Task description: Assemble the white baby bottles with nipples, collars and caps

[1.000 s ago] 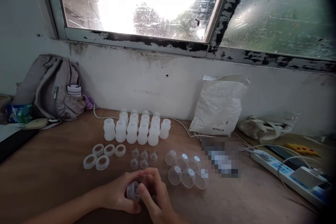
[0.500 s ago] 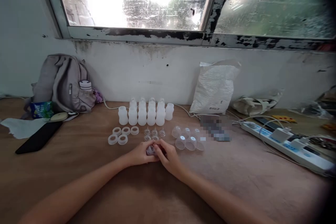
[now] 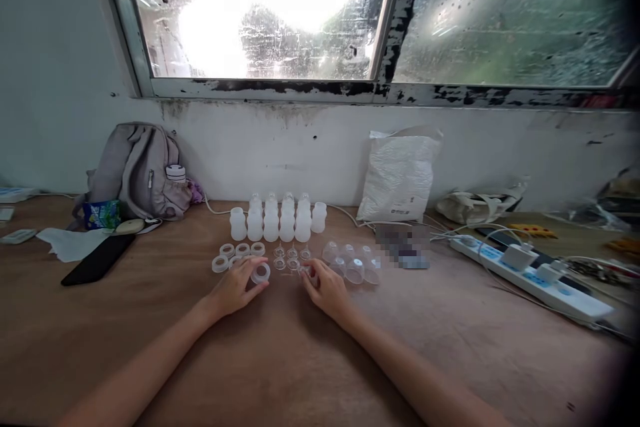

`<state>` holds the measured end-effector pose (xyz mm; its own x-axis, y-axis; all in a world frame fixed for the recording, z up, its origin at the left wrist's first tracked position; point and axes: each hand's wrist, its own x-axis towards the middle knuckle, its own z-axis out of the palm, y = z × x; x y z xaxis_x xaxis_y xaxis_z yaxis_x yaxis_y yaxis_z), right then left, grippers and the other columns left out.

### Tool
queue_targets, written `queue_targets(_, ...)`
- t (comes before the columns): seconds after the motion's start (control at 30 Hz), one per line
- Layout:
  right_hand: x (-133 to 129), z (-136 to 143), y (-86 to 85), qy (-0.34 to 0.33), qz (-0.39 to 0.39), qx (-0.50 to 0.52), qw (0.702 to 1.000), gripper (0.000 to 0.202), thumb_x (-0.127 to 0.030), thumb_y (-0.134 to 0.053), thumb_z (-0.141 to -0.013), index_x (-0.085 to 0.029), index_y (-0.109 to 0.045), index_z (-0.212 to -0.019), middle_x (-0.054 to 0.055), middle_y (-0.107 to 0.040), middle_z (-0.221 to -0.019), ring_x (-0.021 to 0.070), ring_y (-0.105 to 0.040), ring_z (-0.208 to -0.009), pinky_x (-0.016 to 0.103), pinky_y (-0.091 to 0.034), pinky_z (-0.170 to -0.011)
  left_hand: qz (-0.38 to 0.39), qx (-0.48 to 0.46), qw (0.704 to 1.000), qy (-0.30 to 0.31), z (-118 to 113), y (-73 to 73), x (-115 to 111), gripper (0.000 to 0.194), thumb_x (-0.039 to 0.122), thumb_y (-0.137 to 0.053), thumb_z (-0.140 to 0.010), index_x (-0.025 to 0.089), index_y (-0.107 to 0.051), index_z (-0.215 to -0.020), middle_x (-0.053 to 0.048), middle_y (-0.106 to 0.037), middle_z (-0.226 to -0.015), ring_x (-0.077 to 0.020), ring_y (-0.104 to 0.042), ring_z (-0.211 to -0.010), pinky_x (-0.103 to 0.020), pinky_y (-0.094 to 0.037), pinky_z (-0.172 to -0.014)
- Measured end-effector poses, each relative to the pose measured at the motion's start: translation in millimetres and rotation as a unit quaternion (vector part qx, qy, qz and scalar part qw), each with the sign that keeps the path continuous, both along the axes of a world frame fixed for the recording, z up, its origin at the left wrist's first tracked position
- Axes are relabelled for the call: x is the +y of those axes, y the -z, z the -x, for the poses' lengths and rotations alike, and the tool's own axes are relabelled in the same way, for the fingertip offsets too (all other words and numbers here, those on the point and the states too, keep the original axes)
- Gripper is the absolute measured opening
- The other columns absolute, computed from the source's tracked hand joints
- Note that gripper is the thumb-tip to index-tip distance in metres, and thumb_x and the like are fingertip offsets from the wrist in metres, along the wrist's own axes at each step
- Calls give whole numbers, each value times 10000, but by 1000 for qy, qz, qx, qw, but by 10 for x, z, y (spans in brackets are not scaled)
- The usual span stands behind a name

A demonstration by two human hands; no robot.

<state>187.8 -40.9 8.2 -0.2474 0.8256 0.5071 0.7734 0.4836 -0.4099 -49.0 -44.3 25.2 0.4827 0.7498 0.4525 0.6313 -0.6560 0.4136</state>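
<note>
My left hand [image 3: 234, 290] has its thumb and fingers at either side of a white bottle collar ring [image 3: 260, 273], gripping it at the end of the front row of rings. My right hand [image 3: 325, 288] pinches a clear bottle nipple [image 3: 303, 270], partly hidden by the fingers, beside the other clear nipples [image 3: 293, 253]. More white collar rings [image 3: 243, 249] lie in two rows just behind my left hand. Clear dome caps [image 3: 355, 271] are grouped to the right of my right hand. Frosted white baby bottles [image 3: 271, 223] stand upright behind everything, several with clear tops.
A grey backpack [image 3: 143, 173], a black phone [image 3: 99, 260] and a white tissue [image 3: 73, 242] are on the left. At the back stands a white plastic package [image 3: 397, 177]. A power strip [image 3: 530, 273] with chargers and cables lies to the right, near a cloth bag [image 3: 480, 201].
My hands, together on a small object before, have moved apart. The left is now at the ring row with a collar ring, the right at the nipples with one nipple. The camera view has shifted.
</note>
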Motion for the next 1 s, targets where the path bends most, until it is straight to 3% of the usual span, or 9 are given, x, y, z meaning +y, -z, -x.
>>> queue_targets(0.13,50,31,47,58,20,-77,995,212,-262,-355,-860,-201,-511,-989,51,-547,-903,145,-564,-730,216,-370,-565,-55,72,993,-82,69,124,184,361,368,-346,-868,201,-415,-1180,-54,-406,-1316,-246,-191,-1280,-441,-214,-1022)
queue_targets(0.27,100,59,90,95,38,-133,986,215,-227,-353,-857,-195,-520,-989,72,-517,-933,159,-562,-780,214,-361,-556,-53,146,979,-134,119,295,299,370,409,-296,-876,244,-459,-1164,-33,-332,-1376,-271,-133,-1304,-499,-165,-1021)
queue_targets(0.37,118,69,95,91,44,-152,983,248,-192,-347,-855,-196,-511,-1041,87,-498,-973,157,-556,-798,212,-367,-571,-47,164,971,-169,153,361,294,440,461,-302,-860,255,-401,-1236,-68,-272,-1402,-296,-140,-1301,-532,-156,-1007)
queue_targets(0.47,134,67,90,86,63,-166,980,279,-169,-343,-851,-215,-494,-1082,83,-491,-991,153,-559,-795,208,-370,-569,-56,157,972,-165,190,350,279,512,484,-317,-847,233,-317,-1293,-87,-293,-1389,-280,-178,-1293,-504,-188,-1011)
queue_targets(0.6,164,61,98,82,71,-186,977,303,-157,-335,-847,-236,-459,-1112,77,-488,-1003,163,-564,-807,210,-373,-551,-93,122,973,-172,223,298,302,470,448,-337,-850,203,-368,-1250,-83,-392,-1320,-242,-258,-1260,-428,-251,-1013)
queue_targets(0.7,179,64,116,91,67,-198,974,307,-130,-331,-841,-212,-430,-1120,85,-496,-991,170,-567,-810,214,-380,-547,-93,119,970,-188,210,306,323,470,450,-358,-841,194,-380,-1234,-86,-426,-1292,-252,-295,-1237,-441,-265,-1001)
queue_targets(1.0,199,63,141,101,65,-216,969,315,-85,-353,-805,-201,-402,-1093,76,-502,-974,170,-571,-789,222,-367,-526,-35,130,967,-217,134,398,349,462,442,-324,-856,196,-366,-1244,-96,-381,-1330,-272,-294,-1235,-501,-240,-985)
